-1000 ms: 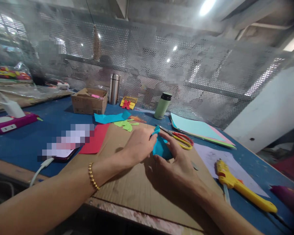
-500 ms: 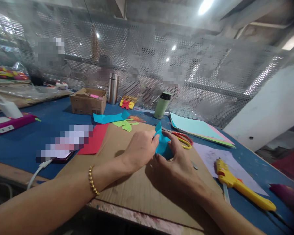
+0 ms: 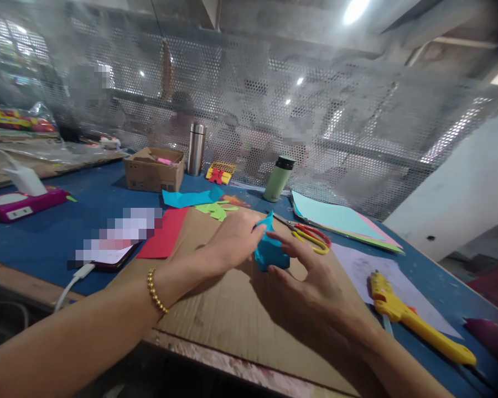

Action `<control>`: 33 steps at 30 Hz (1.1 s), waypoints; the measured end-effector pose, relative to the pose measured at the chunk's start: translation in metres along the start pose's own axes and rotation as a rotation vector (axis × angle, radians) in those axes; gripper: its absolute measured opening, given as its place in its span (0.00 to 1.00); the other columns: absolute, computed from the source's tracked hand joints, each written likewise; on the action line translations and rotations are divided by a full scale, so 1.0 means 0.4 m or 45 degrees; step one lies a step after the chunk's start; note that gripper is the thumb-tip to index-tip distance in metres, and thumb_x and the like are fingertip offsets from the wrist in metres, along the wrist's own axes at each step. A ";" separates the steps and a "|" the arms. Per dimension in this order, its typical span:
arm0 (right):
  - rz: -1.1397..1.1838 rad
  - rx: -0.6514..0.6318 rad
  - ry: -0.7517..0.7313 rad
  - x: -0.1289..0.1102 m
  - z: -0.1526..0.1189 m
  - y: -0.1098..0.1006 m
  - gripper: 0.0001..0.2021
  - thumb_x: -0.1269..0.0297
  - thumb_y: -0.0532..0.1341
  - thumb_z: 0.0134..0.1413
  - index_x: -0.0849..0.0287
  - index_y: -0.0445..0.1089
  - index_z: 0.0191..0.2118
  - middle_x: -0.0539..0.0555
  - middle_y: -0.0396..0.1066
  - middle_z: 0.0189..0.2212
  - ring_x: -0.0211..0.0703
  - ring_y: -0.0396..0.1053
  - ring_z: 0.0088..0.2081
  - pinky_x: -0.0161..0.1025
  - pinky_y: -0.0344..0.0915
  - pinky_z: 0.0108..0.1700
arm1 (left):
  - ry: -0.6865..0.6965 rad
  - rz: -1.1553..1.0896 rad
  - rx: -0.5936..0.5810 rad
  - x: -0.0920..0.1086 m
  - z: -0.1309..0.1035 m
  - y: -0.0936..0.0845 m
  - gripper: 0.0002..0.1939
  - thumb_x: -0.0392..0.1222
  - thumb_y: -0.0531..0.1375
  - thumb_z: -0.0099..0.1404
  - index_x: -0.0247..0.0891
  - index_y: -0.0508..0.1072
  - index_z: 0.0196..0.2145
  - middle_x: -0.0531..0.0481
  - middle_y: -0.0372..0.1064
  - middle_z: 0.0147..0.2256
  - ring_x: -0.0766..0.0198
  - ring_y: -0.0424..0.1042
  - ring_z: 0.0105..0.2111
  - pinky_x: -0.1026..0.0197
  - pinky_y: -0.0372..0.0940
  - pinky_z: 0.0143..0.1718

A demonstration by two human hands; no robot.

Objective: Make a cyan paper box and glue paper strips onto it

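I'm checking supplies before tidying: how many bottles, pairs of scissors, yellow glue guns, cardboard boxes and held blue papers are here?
Bottles: 2 (steel bottle, green bottle)
Scissors: 1
Yellow glue gun: 1
Cardboard box: 1
Held blue paper: 1
Total: 6

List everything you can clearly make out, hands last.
Folded paper: one, blue, centre
Paper strip: one, blue, left
Offcuts: several, green, beside strip
Sheet: one, red, left
Page: one, lilac, right
Cardboard: one, brown, foreground
Scissors: one, red-yellow handles, right
Glue gun: one, yellow, right
Paper stack: one, multicoloured, right
Bottle: one, green, rear
Box: one, brown, rear left
Flask: one, silver, beside box
Small object: one, yellow-red, rear
Phone: one, dark-edged, left
Power strip: one, purple, left
Charger: one, white, left
Table: one, blue, underneath
Mesh: one, grey, behind
Bracelet: one, gold, lower left
Left hand: one, pinching folded paper
Right hand: one, beside it
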State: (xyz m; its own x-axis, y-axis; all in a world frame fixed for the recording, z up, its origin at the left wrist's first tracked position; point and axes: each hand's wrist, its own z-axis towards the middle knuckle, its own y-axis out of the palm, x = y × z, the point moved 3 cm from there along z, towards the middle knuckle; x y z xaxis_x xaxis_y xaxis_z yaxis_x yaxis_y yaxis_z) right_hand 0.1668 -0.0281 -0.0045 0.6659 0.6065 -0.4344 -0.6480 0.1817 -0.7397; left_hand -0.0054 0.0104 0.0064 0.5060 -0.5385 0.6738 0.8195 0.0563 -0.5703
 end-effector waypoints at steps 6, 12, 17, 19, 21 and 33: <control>0.026 -0.072 -0.038 0.000 0.005 0.022 0.07 0.58 0.63 0.59 0.52 0.77 0.40 0.53 0.77 0.36 0.50 0.72 0.40 0.46 0.69 0.45 | -0.089 -0.108 -0.094 -0.003 -0.006 0.014 0.18 0.40 0.51 0.69 0.38 0.66 0.21 0.54 0.63 0.15 0.68 0.64 0.16 0.66 0.58 0.21; 0.006 -0.007 0.049 0.001 0.008 0.024 0.07 0.61 0.63 0.57 0.52 0.78 0.38 0.51 0.77 0.33 0.47 0.73 0.36 0.42 0.69 0.40 | -0.127 -0.110 -0.085 0.001 -0.005 0.012 0.18 0.39 0.50 0.70 0.38 0.65 0.21 0.54 0.64 0.15 0.67 0.65 0.15 0.65 0.59 0.20; 0.028 0.018 0.032 -0.006 0.010 0.022 0.05 0.62 0.63 0.54 0.52 0.77 0.35 0.51 0.78 0.31 0.47 0.73 0.34 0.43 0.70 0.40 | -0.117 -0.085 -0.108 -0.002 -0.002 0.014 0.18 0.39 0.51 0.69 0.38 0.64 0.21 0.54 0.64 0.15 0.67 0.66 0.15 0.65 0.60 0.21; 0.023 0.026 0.055 -0.006 0.010 0.021 0.05 0.63 0.63 0.54 0.52 0.77 0.34 0.51 0.78 0.30 0.47 0.72 0.34 0.44 0.70 0.40 | -0.118 -0.099 -0.103 -0.003 -0.003 0.015 0.18 0.39 0.51 0.69 0.38 0.64 0.21 0.54 0.64 0.15 0.68 0.66 0.15 0.65 0.60 0.21; 0.026 0.016 0.074 -0.003 0.011 0.022 0.05 0.62 0.63 0.54 0.51 0.78 0.34 0.50 0.77 0.30 0.46 0.72 0.34 0.44 0.70 0.41 | -0.131 -0.115 -0.104 -0.003 -0.004 0.016 0.17 0.39 0.51 0.70 0.38 0.64 0.22 0.54 0.65 0.15 0.68 0.66 0.14 0.66 0.60 0.20; 0.039 -0.031 0.002 0.002 0.024 0.019 0.06 0.65 0.62 0.56 0.50 0.77 0.31 0.49 0.75 0.27 0.46 0.72 0.33 0.43 0.68 0.39 | -0.078 -0.156 -0.064 -0.004 -0.004 0.017 0.18 0.41 0.52 0.71 0.38 0.67 0.23 0.53 0.66 0.17 0.68 0.67 0.16 0.66 0.61 0.22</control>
State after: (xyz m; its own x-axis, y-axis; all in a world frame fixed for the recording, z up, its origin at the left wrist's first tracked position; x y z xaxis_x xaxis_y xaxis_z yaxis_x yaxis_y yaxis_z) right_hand 0.1590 -0.0187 -0.0055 0.6463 0.6105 -0.4579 -0.6589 0.1437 -0.7383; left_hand -0.0010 0.0103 0.0008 0.4194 -0.4863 0.7665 0.8626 -0.0496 -0.5035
